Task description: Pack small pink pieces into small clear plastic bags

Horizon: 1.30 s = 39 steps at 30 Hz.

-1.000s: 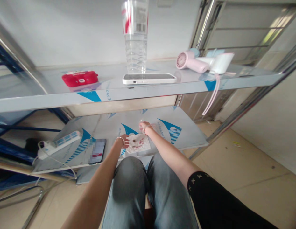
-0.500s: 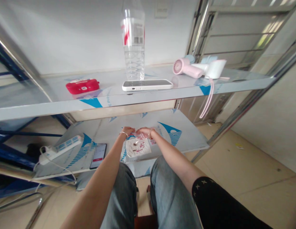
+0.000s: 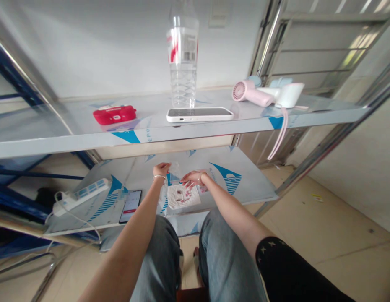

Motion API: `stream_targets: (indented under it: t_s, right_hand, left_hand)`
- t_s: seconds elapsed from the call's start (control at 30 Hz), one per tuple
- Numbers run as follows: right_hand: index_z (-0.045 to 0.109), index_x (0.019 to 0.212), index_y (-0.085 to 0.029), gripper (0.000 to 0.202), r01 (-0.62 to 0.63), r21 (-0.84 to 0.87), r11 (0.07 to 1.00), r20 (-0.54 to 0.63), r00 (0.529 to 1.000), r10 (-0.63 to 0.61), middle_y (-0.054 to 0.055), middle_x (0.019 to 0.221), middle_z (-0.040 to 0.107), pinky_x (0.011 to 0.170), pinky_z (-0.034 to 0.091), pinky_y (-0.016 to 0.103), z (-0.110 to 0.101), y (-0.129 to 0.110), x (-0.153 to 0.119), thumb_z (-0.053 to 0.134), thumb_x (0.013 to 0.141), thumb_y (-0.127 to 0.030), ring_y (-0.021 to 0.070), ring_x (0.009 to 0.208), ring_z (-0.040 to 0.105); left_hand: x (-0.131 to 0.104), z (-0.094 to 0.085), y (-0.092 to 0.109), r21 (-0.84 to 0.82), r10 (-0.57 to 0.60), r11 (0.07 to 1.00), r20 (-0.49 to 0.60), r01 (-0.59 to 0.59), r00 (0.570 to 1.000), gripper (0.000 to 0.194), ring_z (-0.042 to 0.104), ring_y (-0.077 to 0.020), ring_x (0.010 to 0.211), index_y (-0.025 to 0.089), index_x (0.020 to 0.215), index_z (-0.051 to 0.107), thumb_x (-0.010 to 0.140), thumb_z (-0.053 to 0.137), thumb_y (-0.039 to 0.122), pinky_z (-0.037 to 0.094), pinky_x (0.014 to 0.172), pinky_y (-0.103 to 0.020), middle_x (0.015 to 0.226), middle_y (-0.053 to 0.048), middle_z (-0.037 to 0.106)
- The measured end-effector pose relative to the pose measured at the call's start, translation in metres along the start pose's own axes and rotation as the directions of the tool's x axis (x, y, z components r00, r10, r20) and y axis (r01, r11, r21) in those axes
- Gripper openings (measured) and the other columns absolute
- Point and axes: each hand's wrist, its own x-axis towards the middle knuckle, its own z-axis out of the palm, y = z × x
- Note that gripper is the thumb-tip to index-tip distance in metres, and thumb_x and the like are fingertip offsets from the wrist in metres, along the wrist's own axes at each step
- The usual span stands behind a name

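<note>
My left hand [image 3: 161, 169] is closed on a small clear plastic bag [image 3: 174, 168], pinched by its edge above the lower shelf. My right hand [image 3: 192, 179] hovers to the right of the bag with its fingers apart, over the back edge of a white sheet [image 3: 174, 201]. Whether its fingertips touch anything tiny cannot be made out. Small red and dark pieces [image 3: 188, 194] lie on the sheet, too small to name. Partly behind my right wrist is another clear packet [image 3: 204, 187] with reddish contents.
A phone [image 3: 131, 205] and a white power strip [image 3: 83, 195] with cables lie left on the lower shelf. The upper shelf [image 3: 157, 133] overhangs, bearing a red case [image 3: 115, 115], a water bottle [image 3: 183, 67], a white-edged phone [image 3: 199, 114] and a pink handheld fan [image 3: 253, 94] with a hanging strap.
My hands have moved apart: the left went slightly left and up with the plastic bag, and the right lowered toward the sheet with its fingers spreading. The view has shifted slightly.
</note>
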Motion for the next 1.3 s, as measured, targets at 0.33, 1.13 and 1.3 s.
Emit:
stream_targets:
  t_s: [0.33,1.13,1.3]
  right_hand:
    - [0.065,0.076,-0.015,0.005,0.017,-0.018,1.000,-0.040,0.999,-0.018,-0.001,0.069,0.066,0.061,0.049,0.022,-0.011,0.005,-0.004,0.070,0.076,-0.015,0.0096,0.057,0.061]
    - [0.068,0.074,-0.014,0.017,0.094,-0.002,0.996,-0.040,0.995,-0.094,0.001,0.067,0.069,0.052,0.046,0.015,0.007,-0.003,0.001,0.079,0.068,-0.025,0.0085,0.056,0.061]
    - [0.071,0.076,-0.014,0.005,0.069,0.000,0.998,-0.055,0.996,-0.069,0.001,0.070,0.070,0.053,0.045,0.016,0.009,-0.008,-0.005,0.073,0.074,-0.018,0.0080,0.056,0.061]
  left_hand:
    - [-0.004,-0.011,0.000,-0.037,-0.046,0.998,0.097,0.050,0.994,0.013,0.052,-0.0088,0.049,0.015,0.074,0.070,0.067,0.069,0.025,0.040,0.050,-0.019,0.055,0.002,0.060]
    - [-0.013,0.000,0.007,-0.236,-0.227,0.936,0.165,0.262,0.960,0.021,0.065,-0.0122,0.058,0.018,0.067,0.056,0.060,0.072,0.007,0.053,0.064,-0.022,0.052,0.005,0.060]
    - [-0.016,-0.004,0.012,-0.226,-0.213,0.943,0.151,0.243,0.965,0.023,0.066,-0.0122,0.062,0.017,0.078,0.061,0.061,0.071,0.006,0.054,0.064,-0.022,0.061,0.002,0.066]
